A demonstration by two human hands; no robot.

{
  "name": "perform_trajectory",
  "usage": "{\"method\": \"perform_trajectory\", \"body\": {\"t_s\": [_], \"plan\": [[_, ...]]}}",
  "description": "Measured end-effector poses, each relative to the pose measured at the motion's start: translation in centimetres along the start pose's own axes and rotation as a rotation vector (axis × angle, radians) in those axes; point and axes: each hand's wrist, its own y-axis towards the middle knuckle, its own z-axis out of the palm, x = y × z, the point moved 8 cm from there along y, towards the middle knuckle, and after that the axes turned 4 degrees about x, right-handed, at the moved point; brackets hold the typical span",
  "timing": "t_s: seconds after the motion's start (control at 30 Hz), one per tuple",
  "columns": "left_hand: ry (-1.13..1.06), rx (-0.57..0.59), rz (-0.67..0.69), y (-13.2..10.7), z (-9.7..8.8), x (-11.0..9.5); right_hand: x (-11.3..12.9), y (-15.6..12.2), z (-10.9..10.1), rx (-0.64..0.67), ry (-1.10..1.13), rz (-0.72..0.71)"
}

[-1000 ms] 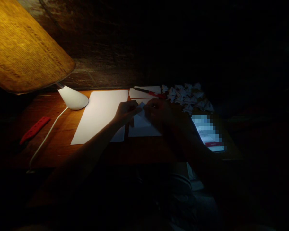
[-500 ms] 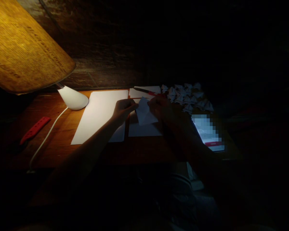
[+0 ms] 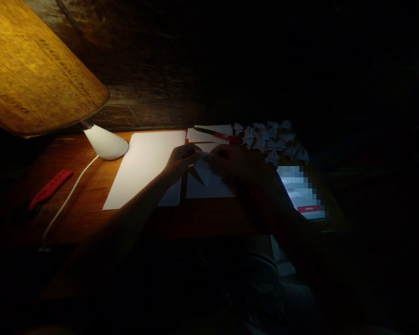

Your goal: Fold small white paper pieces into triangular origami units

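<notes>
A small white paper piece (image 3: 206, 170), folded into a downward point, hangs between my two hands above the wooden desk (image 3: 91, 214). My left hand (image 3: 182, 160) pinches its upper left edge. My right hand (image 3: 230, 163), in shadow, pinches its upper right edge. Beneath it lies a small white sheet (image 3: 209, 188), and a larger white sheet (image 3: 146, 167) lies to the left. The scene is dark, so finger detail is faint.
A heap of several folded paper pieces (image 3: 274, 139) sits at the back right. A red pen (image 3: 219, 135) lies on paper strips behind my hands. A lit phone (image 3: 302, 193) lies at the right. A lamp shade (image 3: 31, 70), its white base (image 3: 106, 142) and a red strap (image 3: 50, 186) are at the left.
The paper piece was lifted and opened out half a second ago; now it is lower and folded into a narrower point, with both hands closer together.
</notes>
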Motion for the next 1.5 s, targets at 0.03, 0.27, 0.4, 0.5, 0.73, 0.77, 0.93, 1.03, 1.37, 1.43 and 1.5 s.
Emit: {"method": "perform_trajectory", "body": {"t_s": [0.03, 0.27, 0.4, 0.5, 0.73, 0.77, 0.93, 1.03, 1.37, 1.43, 1.5], "plan": [[-0.016, -0.027, 0.007, 0.1, -0.2, 0.0, 0.1, 0.0, -0.1, 0.001, -0.014, -0.008], [-0.075, -0.094, 0.069, 0.3, -0.9, -0.3, 0.7, 0.2, -0.7, -0.097, -0.144, -0.164], [0.038, -0.012, 0.098, 0.0, -0.2, -1.2, 1.3, -0.3, -1.1, -0.178, -0.143, -0.192], [0.145, 0.013, 0.099, -0.3, 0.1, -1.8, 2.0, -0.5, -1.1, -0.170, -0.155, -0.189], [0.139, 0.065, 0.018, -0.4, 0.8, -1.1, 3.0, -0.7, -0.6, -0.126, -0.271, -0.245], [0.134, 0.072, 0.015, -0.4, 0.9, -1.0, 3.0, -0.7, -0.6, -0.130, -0.280, -0.258], [0.088, 0.085, 0.041, -0.3, 1.0, -0.7, 2.8, -0.9, -1.0, -0.178, -0.298, -0.288], [0.077, 0.077, 0.068, -0.1, 1.0, -0.3, 2.5, -0.8, -1.1, -0.191, -0.331, -0.311], [0.149, -0.080, 0.047, -0.2, -0.7, -0.3, -1.5, 0.3, -1.3, -0.221, -0.136, -0.069], [0.172, -0.082, 0.038, -0.1, -0.9, 0.0, -1.7, 0.5, -1.0, -0.165, -0.074, -0.053], [0.171, -0.051, 0.035, 0.0, -0.7, 0.4, -1.4, 0.5, -1.2, -0.169, -0.066, -0.066]]}}
